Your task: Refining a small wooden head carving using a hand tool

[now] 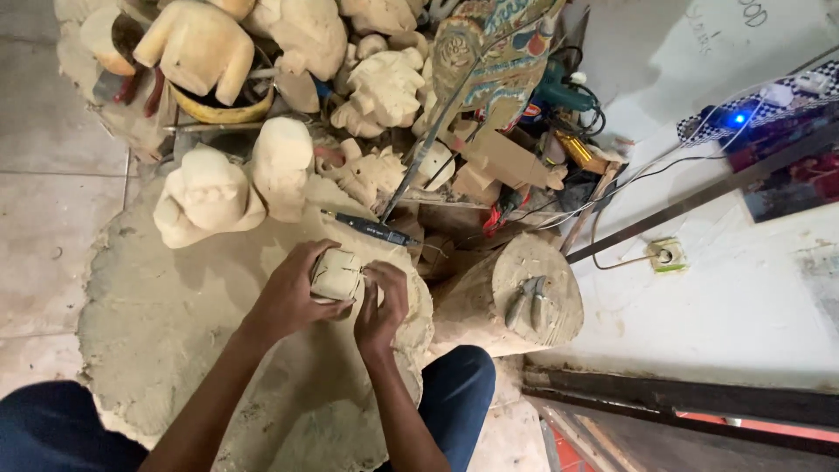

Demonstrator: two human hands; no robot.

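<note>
A small pale wooden block (pixel 336 274) with pencil lines on its top sits on a big round wooden work stump (pixel 175 323) between my knees. My left hand (pixel 293 293) wraps around the block's left side. My right hand (pixel 382 301) closes against its right side, fingers curled; whether it holds a small tool I cannot tell. A dark-handled tool (pixel 367 228) lies on the stump just beyond the block.
Several rough-carved pale wooden figures (pixel 210 197) pile up at the back, with a painted carving (pixel 489 52) and a power drill (pixel 559 87). A smaller log (pixel 559 319) on the right carries pliers (pixel 526 300). Cables run to a floor socket (pixel 666 255).
</note>
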